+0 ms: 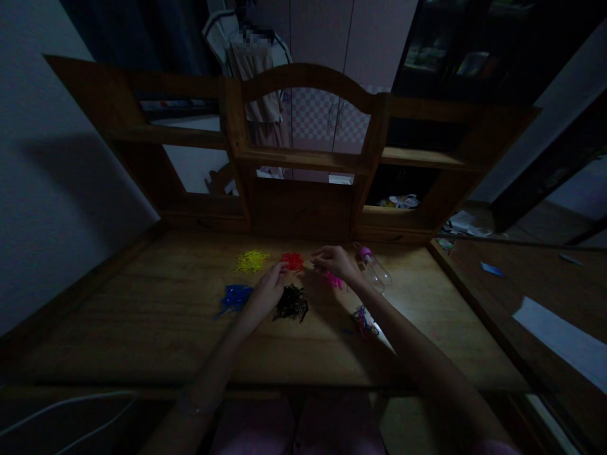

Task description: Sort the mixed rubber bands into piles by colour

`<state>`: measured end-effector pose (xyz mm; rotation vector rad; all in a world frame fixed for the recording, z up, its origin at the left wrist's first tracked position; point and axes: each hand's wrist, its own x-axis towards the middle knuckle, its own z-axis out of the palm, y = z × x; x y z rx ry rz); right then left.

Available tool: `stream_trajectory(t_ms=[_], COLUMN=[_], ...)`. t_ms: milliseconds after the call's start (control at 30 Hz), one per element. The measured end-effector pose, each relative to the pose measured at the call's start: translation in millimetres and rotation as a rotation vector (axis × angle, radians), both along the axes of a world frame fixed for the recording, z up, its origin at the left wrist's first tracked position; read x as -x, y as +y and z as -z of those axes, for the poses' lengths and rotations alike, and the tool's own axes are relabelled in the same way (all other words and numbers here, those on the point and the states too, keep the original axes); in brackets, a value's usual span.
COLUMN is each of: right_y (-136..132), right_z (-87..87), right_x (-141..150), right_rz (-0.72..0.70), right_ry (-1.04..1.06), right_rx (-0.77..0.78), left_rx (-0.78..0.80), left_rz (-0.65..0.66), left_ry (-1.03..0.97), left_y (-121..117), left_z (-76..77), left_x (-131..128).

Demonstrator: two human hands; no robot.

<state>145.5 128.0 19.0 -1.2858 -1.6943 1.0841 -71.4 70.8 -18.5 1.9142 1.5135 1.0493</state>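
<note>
My left hand (269,289) reaches over the table between the blue pile (233,298) and the black pile (291,303) of thin strands that look like rubber bands. Its fingertips are drawn together at the left edge of a red pile (293,261); what they pinch is too small to make out. To the right, my right hand (334,260) is closed in a pinch just above a pink pile (334,280), partly covering it. Any item in that pinch is too small to tell. A yellow pile (252,260) lies behind the blue one.
A clear bottle with a pink cap (365,252) lies right of my right hand. A mixed-colour heap (364,322) sits beside my right forearm. A wooden shelf unit (303,212) rises along the table's back. White paper (564,338) lies on the surface at right.
</note>
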Motion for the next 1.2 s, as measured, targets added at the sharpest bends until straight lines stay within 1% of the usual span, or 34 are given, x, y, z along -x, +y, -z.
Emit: stream_trajectory(t_ms=[133,233,300,367,400,467,500,567,633,700,800,867,900,967,1033,1133,1200], right_y=[-18,-37,-50,-61,-65,-71,-74,-77,-79,-78,-73,-69,-66,-62,-59,-61,-68], right_z=[-5.8,-13.8,-19.6,-24.7,-26.6,-29.1,-29.5,-28.3,-23.6,-15.3,-0.5,5.7,6.5,2.1,-9.8,-36.5,-53.5], right_x=[-13,-19,-22,-23,-21,-14,-6,15,44,77,121,138,142,139,121,71,28], right_rz=[-0.047,-0.067,-0.086,-0.107,-0.117,-0.148,-0.172,-0.224,-0.282,-0.357,-0.502,-0.571,-0.575,-0.511,-0.392,-0.232,-0.116], right_ry=[0.123,0.188,0.212,0.222,0.223,0.190,0.151,0.038,-0.068,-0.131,-0.182,-0.196,-0.192,-0.163,-0.132,-0.117,-0.127], right_rx=[0.080,0.113,0.131,0.150,0.154,0.115,0.066,-0.075,-0.210,-0.293,-0.358,-0.364,-0.361,-0.360,-0.363,-0.372,-0.378], left_rx=[-0.010,-0.017,-0.005,0.043,0.083,0.157,0.207,0.294,0.343,0.355,0.363,0.372,0.376,0.379,0.378,0.364,0.294], left_rz=[0.005,0.002,0.008,0.034,0.055,0.017,-0.009,-0.044,-0.062,-0.080,-0.072,-0.034,-0.018,-0.003,-0.002,-0.030,-0.109], left_ry=[-0.027,-0.037,-0.053,-0.097,-0.122,-0.175,-0.202,-0.264,-0.321,-0.355,-0.370,-0.373,-0.371,-0.365,-0.363,-0.345,-0.275], left_y=[-5,-23,-47,-78,-94,-122,-133,-146,-150,-149,-147,-147,-148,-149,-150,-152,-151], left_z=[-12.6,-28.1,-38.9,-46.5,-48.1,-45.6,-41.7,-30.5,-19.3,-12.3,-12.4,-16.7,-18.9,-21.3,-20.1,-12.9,-6.7], left_x=[-4,-8,-8,-6,-4,1,3,5,5,2,-1,-1,-1,1,3,11,25])
